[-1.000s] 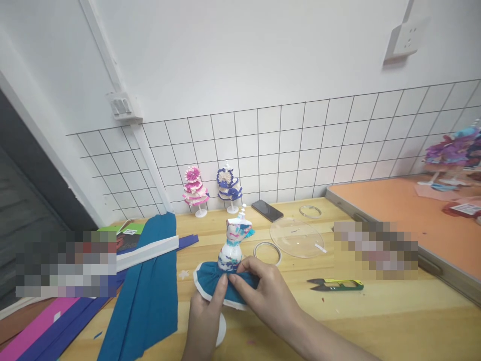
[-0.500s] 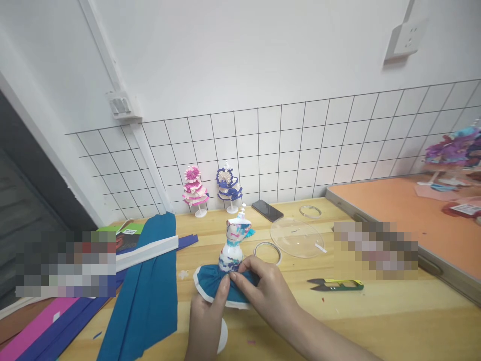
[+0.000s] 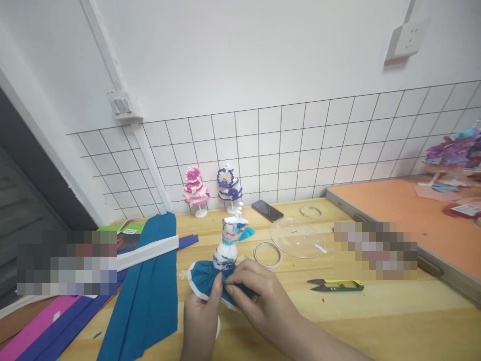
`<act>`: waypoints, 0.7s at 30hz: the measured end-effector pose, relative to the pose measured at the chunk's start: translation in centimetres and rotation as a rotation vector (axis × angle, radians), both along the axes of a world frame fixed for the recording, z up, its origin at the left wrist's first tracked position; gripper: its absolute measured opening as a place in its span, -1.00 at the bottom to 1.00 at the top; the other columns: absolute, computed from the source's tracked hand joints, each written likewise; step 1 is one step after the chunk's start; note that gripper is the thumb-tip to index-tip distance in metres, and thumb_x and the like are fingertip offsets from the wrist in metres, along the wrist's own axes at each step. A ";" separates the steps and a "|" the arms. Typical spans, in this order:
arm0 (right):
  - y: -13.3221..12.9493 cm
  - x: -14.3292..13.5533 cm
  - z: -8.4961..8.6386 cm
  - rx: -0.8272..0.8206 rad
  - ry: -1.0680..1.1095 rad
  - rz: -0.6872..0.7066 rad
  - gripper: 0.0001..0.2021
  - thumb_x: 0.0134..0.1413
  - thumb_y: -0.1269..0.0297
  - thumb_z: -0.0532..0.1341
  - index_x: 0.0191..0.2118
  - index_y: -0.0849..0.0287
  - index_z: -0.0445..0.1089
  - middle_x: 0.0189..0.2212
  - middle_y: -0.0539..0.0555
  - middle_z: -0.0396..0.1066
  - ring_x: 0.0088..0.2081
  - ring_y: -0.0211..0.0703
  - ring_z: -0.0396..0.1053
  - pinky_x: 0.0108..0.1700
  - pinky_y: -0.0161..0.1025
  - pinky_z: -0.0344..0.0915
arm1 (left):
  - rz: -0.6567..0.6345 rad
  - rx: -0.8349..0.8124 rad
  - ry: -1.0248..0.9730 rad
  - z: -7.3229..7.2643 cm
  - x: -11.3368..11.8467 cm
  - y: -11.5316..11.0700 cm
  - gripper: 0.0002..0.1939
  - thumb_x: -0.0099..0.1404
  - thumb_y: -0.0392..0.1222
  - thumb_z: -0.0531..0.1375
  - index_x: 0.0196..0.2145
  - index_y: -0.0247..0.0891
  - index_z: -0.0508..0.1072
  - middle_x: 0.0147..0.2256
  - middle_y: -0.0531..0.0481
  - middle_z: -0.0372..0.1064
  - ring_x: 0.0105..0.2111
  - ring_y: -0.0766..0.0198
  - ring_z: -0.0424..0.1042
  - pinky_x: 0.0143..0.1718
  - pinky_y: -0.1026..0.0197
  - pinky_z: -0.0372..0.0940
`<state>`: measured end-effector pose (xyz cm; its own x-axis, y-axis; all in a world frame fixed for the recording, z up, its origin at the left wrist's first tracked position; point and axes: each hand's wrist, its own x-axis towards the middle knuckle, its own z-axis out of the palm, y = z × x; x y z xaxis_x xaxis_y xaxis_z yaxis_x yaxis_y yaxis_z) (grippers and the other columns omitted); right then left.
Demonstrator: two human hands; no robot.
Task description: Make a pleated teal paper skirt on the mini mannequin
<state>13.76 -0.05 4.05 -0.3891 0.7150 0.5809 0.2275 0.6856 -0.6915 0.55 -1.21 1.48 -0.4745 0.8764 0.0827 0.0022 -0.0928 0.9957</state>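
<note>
A small white mannequin stand (image 3: 225, 249), smeared with blue and pink, tilts slightly in front of me. Round its waist runs a gathered teal skirt (image 3: 205, 282) with a white edge. My left hand (image 3: 203, 316) is closed on the front of the skirt and stand from below, thumb pressed at the waist. The fingers of my right hand (image 3: 255, 291) pinch the gathered teal material at the waist's right side. A turquoise pleated piece (image 3: 247, 233) shows at the bodice's right. The stand's round base is mostly hidden behind my left hand.
Teal strips (image 3: 154, 291) lie left, under a white strip (image 3: 150, 253). Thread snips (image 3: 336, 285) rest right. Behind are a tape roll (image 3: 267, 254), a clear disc (image 3: 296, 238), a phone (image 3: 267, 210) and two decorated stands, pink (image 3: 195, 193) and blue (image 3: 230, 189). An orange board (image 3: 406, 205) borders the right.
The mannequin stand and skirt have shifted a little left and tilted more. Both hands moved left with them, still gripping at the waist.
</note>
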 end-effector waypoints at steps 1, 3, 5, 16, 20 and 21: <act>0.1 0.0 -0.1 -0.012 0.013 0.009 -0.84 0.07 0.45 0.10 -0.35 0.14 0.43 -0.42 0.06 0.38 -0.36 -0.22 0.34 -0.31 -0.32 0.25 | 0.005 -0.007 0.003 -0.1 0.0 0.0 -0.69 -0.17 0.01 0.31 -0.50 -0.28 0.56 -0.42 -0.09 0.56 -0.32 -0.02 0.49 -0.32 0.13 0.40; 0.3 -0.1 -0.3 -0.036 0.032 -0.002 -0.85 0.06 0.44 0.12 -0.36 0.13 0.43 -0.44 0.04 0.38 -0.37 -0.22 0.34 -0.32 -0.32 0.26 | 0.013 -0.022 0.010 -0.2 0.0 0.0 -0.69 -0.19 0.00 0.32 -0.50 -0.27 0.56 -0.43 -0.09 0.56 -0.32 -0.02 0.49 -0.33 0.14 0.40; 0.6 -0.1 -0.6 -0.039 0.036 -0.035 -0.87 0.05 0.43 0.13 -0.37 0.13 0.43 -0.45 0.04 0.38 -0.37 -0.21 0.34 -0.32 -0.31 0.25 | 0.016 -0.017 0.011 -0.3 0.0 0.0 -0.70 -0.19 0.00 0.32 -0.50 -0.26 0.56 -0.42 -0.08 0.56 -0.32 -0.02 0.49 -0.32 0.14 0.40; 0.6 -0.2 -0.8 -0.037 0.012 -0.087 -0.95 0.00 0.39 0.19 -0.39 0.15 0.39 -0.45 0.03 0.40 -0.37 -0.21 0.34 -0.33 -0.32 0.23 | -0.010 -0.044 0.026 -0.3 0.0 0.0 -0.68 -0.11 0.04 0.28 -0.48 -0.28 0.55 -0.41 -0.08 0.57 -0.31 -0.01 0.49 -0.34 0.18 0.40; 0.6 -0.3 -0.8 -0.096 0.018 -0.176 -0.95 -0.05 0.33 0.22 -0.43 0.15 0.32 -0.48 0.01 0.39 -0.42 -0.21 0.31 -0.37 -0.32 0.22 | -0.003 -0.069 0.037 -0.2 0.1 -0.2 -0.68 -0.09 0.04 0.26 -0.48 -0.28 0.55 -0.43 -0.07 0.57 -0.33 0.00 0.50 -0.36 0.18 0.40; 0.6 -0.3 -0.8 -0.117 0.017 -0.200 -0.92 -0.07 0.32 0.22 -0.45 0.15 0.29 -0.50 0.00 0.37 -0.44 -0.21 0.30 -0.39 -0.32 0.21 | 0.004 -0.068 0.042 -0.2 0.1 -0.2 -0.69 -0.09 0.04 0.27 -0.49 -0.28 0.55 -0.44 -0.07 0.57 -0.34 0.00 0.50 -0.37 0.18 0.40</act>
<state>13.47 0.56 3.25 -0.2233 0.8397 0.4950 0.3383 0.5430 -0.7685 0.69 -1.44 1.28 -0.4755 0.8787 0.0431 0.0445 -0.0249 0.9987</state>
